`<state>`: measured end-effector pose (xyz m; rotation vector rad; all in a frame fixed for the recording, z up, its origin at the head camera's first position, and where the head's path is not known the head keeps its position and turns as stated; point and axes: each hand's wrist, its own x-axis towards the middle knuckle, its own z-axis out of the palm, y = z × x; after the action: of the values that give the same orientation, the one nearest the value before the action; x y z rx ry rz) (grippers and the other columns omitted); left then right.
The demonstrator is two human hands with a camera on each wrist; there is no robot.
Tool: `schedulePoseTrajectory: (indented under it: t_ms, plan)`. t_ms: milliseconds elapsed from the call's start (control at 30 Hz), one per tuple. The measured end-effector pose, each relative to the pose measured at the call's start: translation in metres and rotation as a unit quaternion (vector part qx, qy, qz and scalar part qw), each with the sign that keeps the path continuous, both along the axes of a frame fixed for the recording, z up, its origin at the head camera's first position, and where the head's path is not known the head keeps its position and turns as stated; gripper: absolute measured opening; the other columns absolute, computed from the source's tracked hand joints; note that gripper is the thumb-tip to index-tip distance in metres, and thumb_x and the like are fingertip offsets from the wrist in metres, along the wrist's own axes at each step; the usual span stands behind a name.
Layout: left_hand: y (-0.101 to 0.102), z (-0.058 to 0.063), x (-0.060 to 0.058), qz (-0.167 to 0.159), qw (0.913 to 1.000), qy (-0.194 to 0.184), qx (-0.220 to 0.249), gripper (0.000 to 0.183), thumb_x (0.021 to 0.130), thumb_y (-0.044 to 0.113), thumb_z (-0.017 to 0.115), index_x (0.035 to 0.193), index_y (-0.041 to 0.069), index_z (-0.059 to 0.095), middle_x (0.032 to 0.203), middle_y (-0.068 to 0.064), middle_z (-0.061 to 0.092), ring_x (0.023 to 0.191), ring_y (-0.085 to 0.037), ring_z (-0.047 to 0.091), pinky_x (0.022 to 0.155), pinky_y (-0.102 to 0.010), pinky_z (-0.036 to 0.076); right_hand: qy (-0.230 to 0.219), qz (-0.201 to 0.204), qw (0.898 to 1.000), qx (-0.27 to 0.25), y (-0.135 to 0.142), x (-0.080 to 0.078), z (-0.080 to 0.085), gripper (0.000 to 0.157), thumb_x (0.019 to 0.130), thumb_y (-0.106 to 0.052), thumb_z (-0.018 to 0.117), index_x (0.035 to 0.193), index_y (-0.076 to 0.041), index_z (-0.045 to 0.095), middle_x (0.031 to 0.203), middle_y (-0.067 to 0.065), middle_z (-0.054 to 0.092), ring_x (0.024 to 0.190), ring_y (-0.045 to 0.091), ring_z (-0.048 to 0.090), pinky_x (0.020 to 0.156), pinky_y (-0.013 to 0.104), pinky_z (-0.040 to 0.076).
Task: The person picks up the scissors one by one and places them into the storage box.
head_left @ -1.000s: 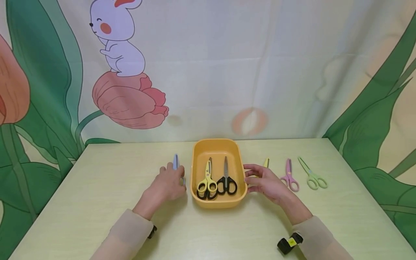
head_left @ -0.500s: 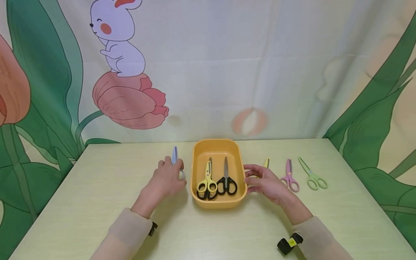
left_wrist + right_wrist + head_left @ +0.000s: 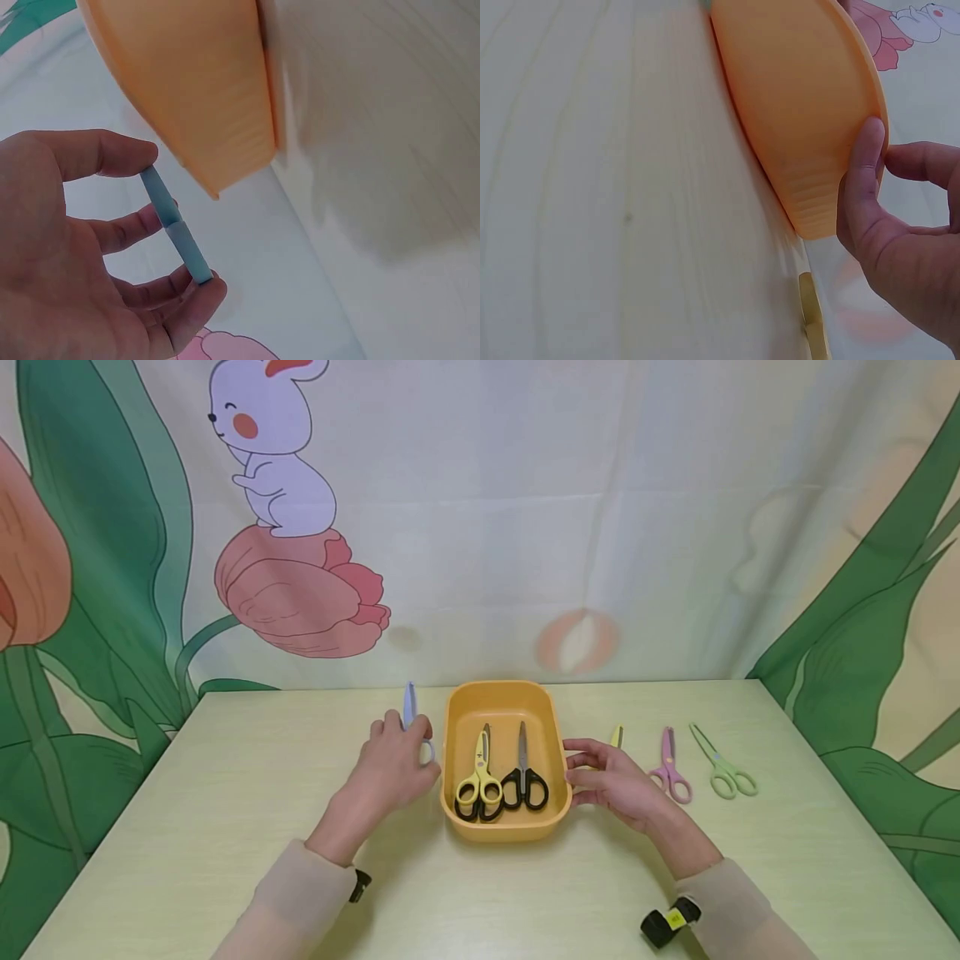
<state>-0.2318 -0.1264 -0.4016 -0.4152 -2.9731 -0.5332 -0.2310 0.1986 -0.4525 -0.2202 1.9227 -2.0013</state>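
Observation:
In the head view my left hand (image 3: 386,768) pinches a pair of light blue scissors (image 3: 410,703), blades pointing away, just left of an orange-yellow tray (image 3: 502,832). The left wrist view shows the blue handle (image 3: 187,251) held edge-on between thumb and fingers, off the table. At the tray's right rim, my right hand (image 3: 622,787) holds on with thumb and forefinger, the thumb (image 3: 866,150) against the outer wall. Inside the tray lie yellow scissors (image 3: 482,760) over a black-handled pair (image 3: 467,814), beside other black-handled scissors (image 3: 536,790).
Right of the tray lie yellow scissors (image 3: 617,737), partly hidden by the right hand, pink scissors (image 3: 669,764) and green scissors (image 3: 723,770). A printed curtain (image 3: 465,568) hangs behind the table's (image 3: 262,777) far edge.
The left hand has lifted the blue scissors and moved them away from me, then slightly right toward the tray. The right hand and the tray keep their places.

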Motion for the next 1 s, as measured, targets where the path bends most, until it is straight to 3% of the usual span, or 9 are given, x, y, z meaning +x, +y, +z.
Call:
schedulePoseTrajectory:
  t_ms: [367, 667, 1000]
  plan:
    - [0.02, 0.006, 0.008, -0.018, 0.9992, -0.013, 0.034, 0.032, 0.087, 0.019, 0.064, 0.117, 0.008, 0.057, 0.103, -0.017, 0.044, 0.093, -0.034, 0.045, 0.072, -0.043, 0.046, 0.0, -0.001, 1.0, 0.0, 0.0, -0.001, 0.0, 0.061, 0.096, 0.003, 0.059, 0.151, 0.01, 0.033, 0.123, 0.023, 0.049, 0.093, 0.021, 0.06, 0.078, 0.035, 0.059]
    - [0.034, 0.008, 0.012, -0.055, 0.9964, -0.026, 0.06, 0.03, 0.091, 0.018, 0.063, 0.118, 0.008, 0.055, 0.104, -0.017, 0.042, 0.095, -0.033, 0.043, 0.074, -0.042, 0.045, 0.001, -0.002, 1.0, 0.004, 0.0, -0.001, 0.0, 0.06, 0.096, 0.004, 0.059, 0.15, 0.01, 0.034, 0.121, 0.021, 0.049, 0.092, 0.021, 0.06, 0.077, 0.035, 0.059]
    - [0.051, 0.007, 0.017, -0.095, 0.9948, -0.017, 0.031, 0.03, 0.092, 0.02, 0.066, 0.12, 0.01, 0.057, 0.103, -0.014, 0.044, 0.093, -0.03, 0.044, 0.072, -0.039, 0.044, -0.001, -0.005, 1.0, 0.007, 0.0, -0.001, -0.001, 0.059, 0.096, 0.004, 0.059, 0.15, 0.009, 0.036, 0.12, 0.021, 0.05, 0.092, 0.021, 0.06, 0.077, 0.035, 0.059]
